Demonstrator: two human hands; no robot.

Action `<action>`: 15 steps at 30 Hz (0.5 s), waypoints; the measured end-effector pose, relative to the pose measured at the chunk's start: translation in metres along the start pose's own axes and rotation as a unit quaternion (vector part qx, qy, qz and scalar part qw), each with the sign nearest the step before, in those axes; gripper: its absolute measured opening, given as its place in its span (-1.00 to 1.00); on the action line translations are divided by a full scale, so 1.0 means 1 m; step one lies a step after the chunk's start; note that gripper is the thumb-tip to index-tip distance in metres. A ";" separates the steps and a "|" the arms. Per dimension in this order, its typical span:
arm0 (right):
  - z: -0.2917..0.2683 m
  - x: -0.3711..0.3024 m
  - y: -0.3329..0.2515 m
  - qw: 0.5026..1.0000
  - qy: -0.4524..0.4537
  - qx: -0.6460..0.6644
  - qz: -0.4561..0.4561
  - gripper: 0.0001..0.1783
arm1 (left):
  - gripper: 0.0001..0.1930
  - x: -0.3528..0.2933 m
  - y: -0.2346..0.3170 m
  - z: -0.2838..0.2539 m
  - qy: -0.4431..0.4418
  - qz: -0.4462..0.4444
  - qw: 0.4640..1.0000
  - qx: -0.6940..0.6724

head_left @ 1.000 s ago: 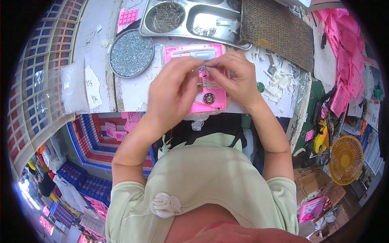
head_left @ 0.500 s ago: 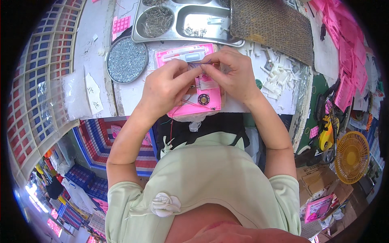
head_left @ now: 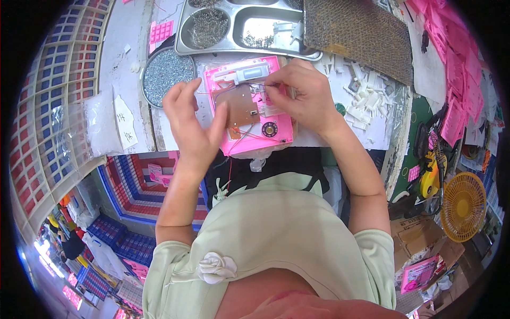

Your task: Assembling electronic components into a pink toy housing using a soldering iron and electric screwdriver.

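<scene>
1. Head view: the right hand's [head_left: 300, 95] grip is pinched closed on a thin wire [head_left: 258, 83] over the casing's upper right part.
2. The left hand's [head_left: 192, 119] grip is open, fingers spread, thumb at the brown board's [head_left: 239, 103] left edge.
3. The pink casing [head_left: 254, 142] holds that board and lies on the white surface [head_left: 369, 141].
4. Beyond it is a steel tray [head_left: 232, 26]; left, a round dish [head_left: 143, 85] of small metal pieces; right, white plastic pieces [head_left: 366, 101].

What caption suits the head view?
Bare left hand spread, right hand curled, at a pink plastic casing with a flat brown board.
</scene>
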State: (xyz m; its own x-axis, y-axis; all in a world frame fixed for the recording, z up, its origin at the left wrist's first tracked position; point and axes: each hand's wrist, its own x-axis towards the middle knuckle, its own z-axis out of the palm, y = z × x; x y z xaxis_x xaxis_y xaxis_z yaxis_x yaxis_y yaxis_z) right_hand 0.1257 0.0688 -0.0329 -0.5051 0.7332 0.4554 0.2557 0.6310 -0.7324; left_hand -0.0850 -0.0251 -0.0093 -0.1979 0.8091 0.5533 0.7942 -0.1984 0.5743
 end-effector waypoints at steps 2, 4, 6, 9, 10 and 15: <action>0.000 0.000 -0.001 1.000 0.005 0.012 -0.018 -0.80 | -0.70 0.005 0.017 -0.008 -0.056 0.010 0.992 -0.109; 0.001 0.003 0.000 0.998 0.008 0.025 -0.060 -0.78 | -0.68 0.013 0.028 -0.007 -0.129 -0.028 0.972 -0.192; 0.002 0.002 0.000 0.996 0.015 0.040 -0.075 -0.79 | -0.67 0.024 0.031 0.005 -0.224 -0.114 0.934 -0.254; -0.002 0.000 0.002 0.996 0.008 0.049 -0.072 -0.78 | -0.76 0.035 0.024 0.017 -0.317 -0.153 0.901 -0.252; -0.004 -0.003 0.003 0.997 0.003 0.050 -0.065 -0.78 | -0.77 0.037 0.022 0.019 -0.348 -0.176 0.888 -0.244; -0.017 -0.009 0.005 0.997 0.011 0.039 -0.060 -0.76 | -0.82 0.036 0.013 0.025 -0.371 -0.246 0.846 -0.293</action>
State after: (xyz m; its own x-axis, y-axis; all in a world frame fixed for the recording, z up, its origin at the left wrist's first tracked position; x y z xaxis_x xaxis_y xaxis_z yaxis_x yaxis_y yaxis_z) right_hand 0.1455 0.0694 -0.0323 -0.5094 0.6602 0.5520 0.1292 0.6928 -0.7095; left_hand -0.0678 0.0154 0.0032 0.1662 0.9549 -0.2460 0.2566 0.1990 0.9458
